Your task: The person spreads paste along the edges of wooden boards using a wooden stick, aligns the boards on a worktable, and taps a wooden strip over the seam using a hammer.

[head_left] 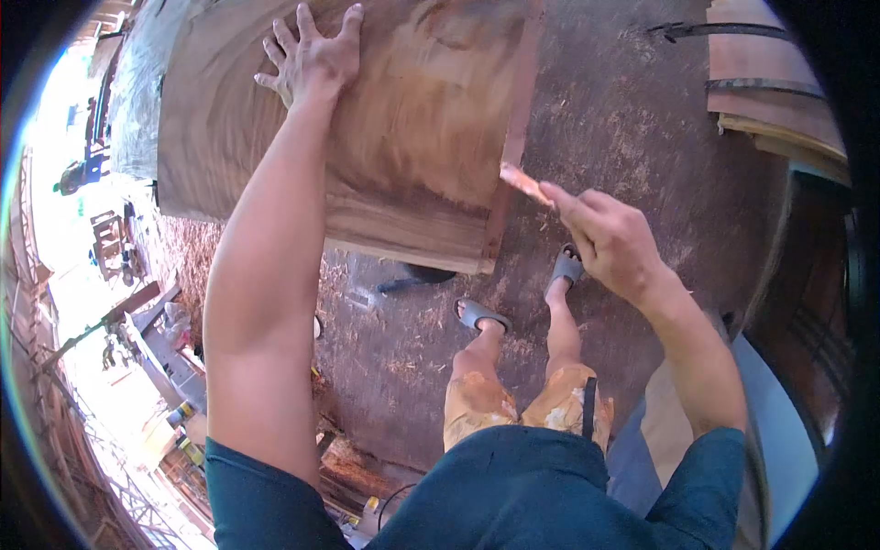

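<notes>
My left hand (314, 57) lies flat with fingers spread on a large brown wooden panel (412, 137), which has swirling grain and smeared marks. In my right hand (612, 234) is a short, flat, orange-pink tool (525, 183) with a pale tip; its exact kind is unclear. The fingers wrap around its near end. Its tip points at the panel's right edge (515, 137), close to or touching it; I cannot tell which. The panel is raised above the floor, near my feet.
Wood shavings litter the dark floor (614, 137). My sandalled feet (481, 316) stand just below the panel's near edge. Stacked boards (765, 82) are at the upper right. Tools and wood scraps (170, 367) lie at the left, and a dark object (426, 275) shows under the panel.
</notes>
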Demonstrator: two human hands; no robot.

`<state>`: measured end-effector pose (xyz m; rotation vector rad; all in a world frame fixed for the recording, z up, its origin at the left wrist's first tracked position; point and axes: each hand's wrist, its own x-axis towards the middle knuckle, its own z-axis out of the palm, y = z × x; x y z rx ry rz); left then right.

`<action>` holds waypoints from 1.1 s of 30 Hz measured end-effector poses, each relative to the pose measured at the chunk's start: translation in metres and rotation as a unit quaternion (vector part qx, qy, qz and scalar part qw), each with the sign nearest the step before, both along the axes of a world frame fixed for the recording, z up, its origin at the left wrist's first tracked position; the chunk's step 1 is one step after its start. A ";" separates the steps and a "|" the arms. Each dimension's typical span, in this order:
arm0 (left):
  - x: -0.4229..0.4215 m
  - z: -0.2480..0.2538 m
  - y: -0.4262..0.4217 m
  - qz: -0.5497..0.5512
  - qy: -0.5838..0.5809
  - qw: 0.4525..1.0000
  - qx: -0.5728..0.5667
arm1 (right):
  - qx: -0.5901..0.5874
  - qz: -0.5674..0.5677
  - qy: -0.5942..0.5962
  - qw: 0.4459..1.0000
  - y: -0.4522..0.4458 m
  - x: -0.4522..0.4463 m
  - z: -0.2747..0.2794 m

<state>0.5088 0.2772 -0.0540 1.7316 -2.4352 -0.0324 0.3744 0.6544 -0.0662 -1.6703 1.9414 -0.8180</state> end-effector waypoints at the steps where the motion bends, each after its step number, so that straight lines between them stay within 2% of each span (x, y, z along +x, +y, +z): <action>1: 0.000 0.000 0.001 0.000 0.001 1.000 0.001 | -0.001 0.020 0.024 1.000 0.007 0.006 -0.001; 5: -0.010 0.020 0.026 0.036 -0.019 0.999 0.012 | -0.011 0.064 0.056 0.996 0.034 0.034 -0.003; 12: -0.008 0.021 0.026 0.036 -0.017 0.999 0.015 | 0.008 0.121 0.053 0.991 0.056 0.052 0.003; 16: -0.008 0.018 0.024 0.038 -0.017 0.999 0.018 | -0.033 -0.003 0.051 0.998 0.039 0.043 0.001; 24: -0.006 0.020 0.023 0.030 -0.016 0.999 0.012 | -0.030 0.080 0.052 0.995 0.057 0.051 -0.002; 28: -0.006 0.016 0.023 0.033 -0.013 0.999 0.021 | -0.041 -0.022 0.011 0.999 0.034 0.040 -0.004; 33: -0.008 0.017 0.019 0.036 -0.009 0.999 0.021 | -0.036 0.047 0.015 0.998 0.041 0.052 -0.008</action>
